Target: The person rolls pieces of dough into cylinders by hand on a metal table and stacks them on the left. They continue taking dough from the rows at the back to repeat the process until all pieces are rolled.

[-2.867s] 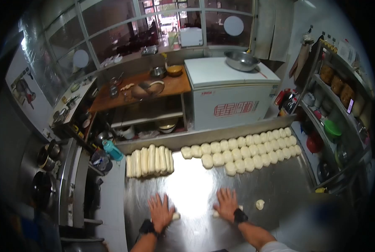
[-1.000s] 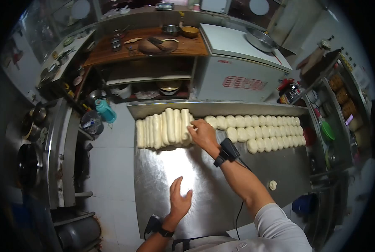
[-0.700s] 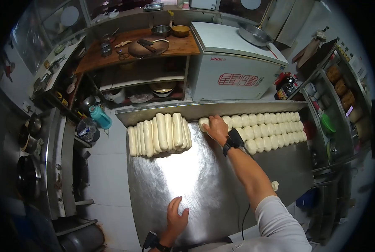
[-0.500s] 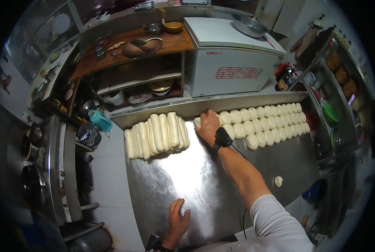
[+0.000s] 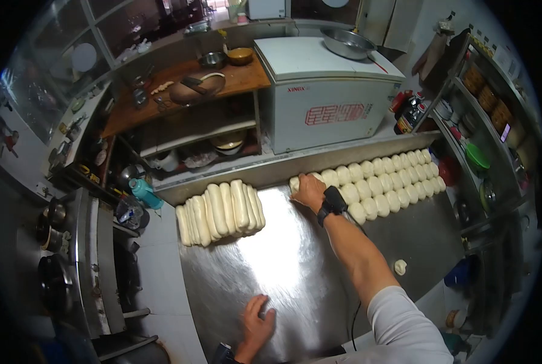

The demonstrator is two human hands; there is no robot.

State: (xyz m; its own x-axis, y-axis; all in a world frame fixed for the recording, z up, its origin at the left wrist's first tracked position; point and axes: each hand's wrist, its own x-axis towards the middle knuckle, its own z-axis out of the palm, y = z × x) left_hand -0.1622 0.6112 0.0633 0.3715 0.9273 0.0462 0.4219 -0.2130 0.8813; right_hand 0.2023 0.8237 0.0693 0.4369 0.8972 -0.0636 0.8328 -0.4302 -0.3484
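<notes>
My right hand (image 5: 311,192) reaches to the left end of the rows of round dough balls (image 5: 377,185). Its fingers curl over the end of the back row, and a pale dough ball (image 5: 294,183) shows at the fingertips; the palm side is hidden. Low over the steel table (image 5: 295,273), my left hand (image 5: 257,320) has its fingers apart and holds nothing. Long dough rolls (image 5: 219,212) lie side by side in a stack, left of my right hand. One small dough lump (image 5: 400,267) sits apart at the right.
A steel back ledge (image 5: 271,170) runs behind the dough. Beyond it stand a white chest freezer (image 5: 331,115) and a wooden counter (image 5: 122,115). Shelving (image 5: 465,158) borders the right side, a stove (image 5: 86,261) the left. A turquoise thermos (image 5: 145,193) stands beyond the table's left corner.
The whole view has shifted slightly. My right hand stays at the left end of the back row, now a little closer in against the balls. My left hand remains open over the table.
</notes>
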